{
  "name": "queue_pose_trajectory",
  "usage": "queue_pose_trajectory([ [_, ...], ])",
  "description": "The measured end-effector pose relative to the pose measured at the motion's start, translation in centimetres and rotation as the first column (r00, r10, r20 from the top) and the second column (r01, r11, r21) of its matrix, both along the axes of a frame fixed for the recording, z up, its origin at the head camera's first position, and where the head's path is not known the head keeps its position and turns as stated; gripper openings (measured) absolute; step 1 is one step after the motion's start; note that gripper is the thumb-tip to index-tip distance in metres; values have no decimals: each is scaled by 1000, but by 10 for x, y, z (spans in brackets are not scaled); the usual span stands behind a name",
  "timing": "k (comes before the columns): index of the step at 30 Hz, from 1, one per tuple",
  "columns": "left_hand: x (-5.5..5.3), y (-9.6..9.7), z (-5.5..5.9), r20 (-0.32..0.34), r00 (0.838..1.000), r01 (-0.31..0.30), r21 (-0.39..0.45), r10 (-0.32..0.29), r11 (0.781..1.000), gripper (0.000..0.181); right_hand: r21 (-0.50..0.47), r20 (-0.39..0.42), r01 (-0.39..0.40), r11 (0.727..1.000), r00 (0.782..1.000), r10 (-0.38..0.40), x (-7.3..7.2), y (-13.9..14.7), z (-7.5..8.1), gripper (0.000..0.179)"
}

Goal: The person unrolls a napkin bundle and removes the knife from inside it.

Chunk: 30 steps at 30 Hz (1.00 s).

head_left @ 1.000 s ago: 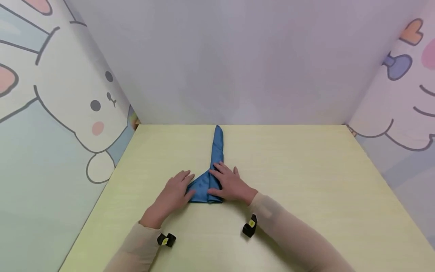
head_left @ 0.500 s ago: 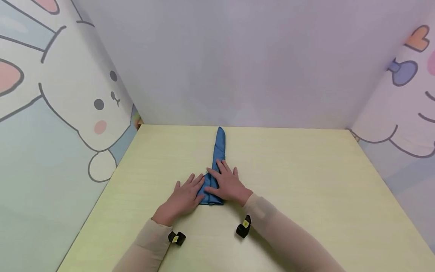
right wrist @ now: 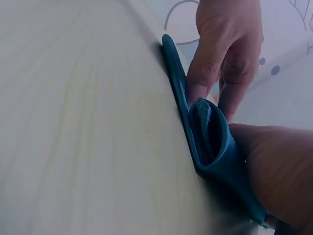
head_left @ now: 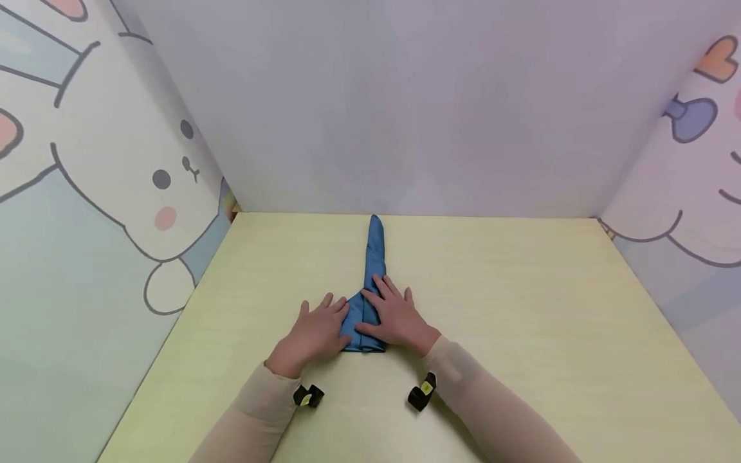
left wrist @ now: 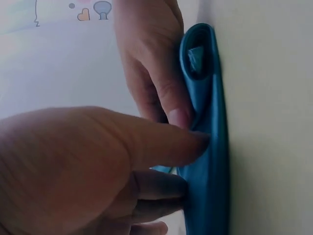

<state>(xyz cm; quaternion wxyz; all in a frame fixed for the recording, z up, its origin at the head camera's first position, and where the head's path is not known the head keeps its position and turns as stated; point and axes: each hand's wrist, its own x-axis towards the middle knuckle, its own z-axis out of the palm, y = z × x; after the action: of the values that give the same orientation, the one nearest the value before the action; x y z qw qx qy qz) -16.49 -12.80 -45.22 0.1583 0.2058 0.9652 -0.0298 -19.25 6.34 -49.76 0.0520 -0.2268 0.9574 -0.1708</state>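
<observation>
A shiny blue cloth [head_left: 375, 257] lies on the table, its right part rolled into a long narrow strip reaching toward the back edge. To the left of the roll a flat, slanted part [head_left: 354, 321] of the cloth stays spread. My left hand [head_left: 315, 328] rests on that flat part, fingers extended and thumb near the front edge. Over the roll lies my right hand [head_left: 399, 318], its fingers spread and touching the fabric. In the right wrist view the roll's end [right wrist: 210, 132] shows as an oval loop with fabric tucked inside; the left wrist view shows the loop [left wrist: 198, 54] too.
The pale yellow table [head_left: 521, 308] meets a plain whitish back wall [head_left: 370, 109]. Side panels with cartoon drawings, including a rabbit [head_left: 133, 148] on the left, flank it. Black wrist cameras sit at the left sleeve [head_left: 309, 396] and right sleeve [head_left: 422, 392].
My left hand has slid right, further over the cloth, covering or narrowing its flat left part. The right hand stays on the roll with only a slight shift.
</observation>
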Motion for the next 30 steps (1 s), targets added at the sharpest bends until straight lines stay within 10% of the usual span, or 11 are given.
queue_pose_trajectory([
  [30,0,8,-2,-79,997,-13,-33,10,999,61,17,-16,9,1000,1000,-8,2,16,-2,86],
])
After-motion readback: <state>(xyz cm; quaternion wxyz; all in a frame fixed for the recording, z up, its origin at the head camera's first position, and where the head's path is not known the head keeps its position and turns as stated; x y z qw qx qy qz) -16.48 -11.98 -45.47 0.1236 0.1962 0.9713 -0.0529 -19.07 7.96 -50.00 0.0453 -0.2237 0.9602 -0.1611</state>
